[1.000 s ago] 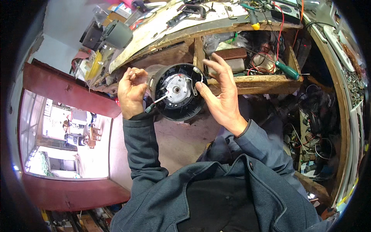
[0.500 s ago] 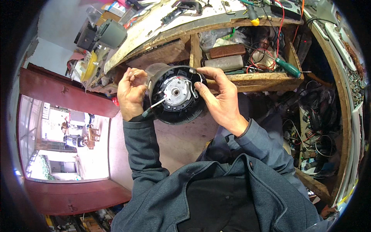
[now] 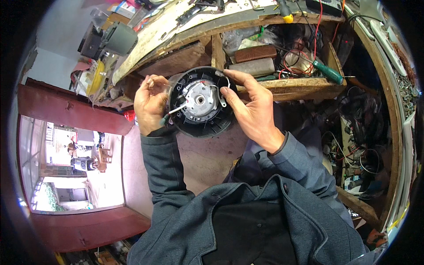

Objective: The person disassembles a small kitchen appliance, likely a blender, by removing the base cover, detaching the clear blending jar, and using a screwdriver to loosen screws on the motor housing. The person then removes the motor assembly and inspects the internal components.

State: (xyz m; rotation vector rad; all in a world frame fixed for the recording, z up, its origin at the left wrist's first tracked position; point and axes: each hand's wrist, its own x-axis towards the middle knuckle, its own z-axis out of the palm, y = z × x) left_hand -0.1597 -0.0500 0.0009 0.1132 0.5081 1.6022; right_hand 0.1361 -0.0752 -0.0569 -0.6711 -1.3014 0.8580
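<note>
A round black motor housing [image 3: 204,126] is tilted up between my hands, its open side toward me. A silver metal motor plate [image 3: 197,107] with a hole in its centre sits inside it. My left hand [image 3: 150,105] is at the left side, fingers curled against the wall; the far fingertips are partly hidden. My right hand [image 3: 256,106] pinches the upper right rim, thumb inside and forefinger along the edge. Beside the thumb a pale wire or small lever [image 3: 221,98] shows. A thin white rod or lead [image 3: 178,107] runs from the plate to a dark green end near my left wrist.
Ahead is a wooden bench [image 3: 176,47] with an open drawer [image 3: 291,89] full of wires and parts. A green-handled screwdriver [image 3: 327,73] lies on the drawer's edge. A grey cylindrical container [image 3: 119,39] stands at the bench's left. Tangled cables [image 3: 360,123] fill the right side.
The housing has turned a little, so its face shows more squarely and its outer side less. My right thumb has shifted slightly along the rim. The bench sits a little higher in view.
</note>
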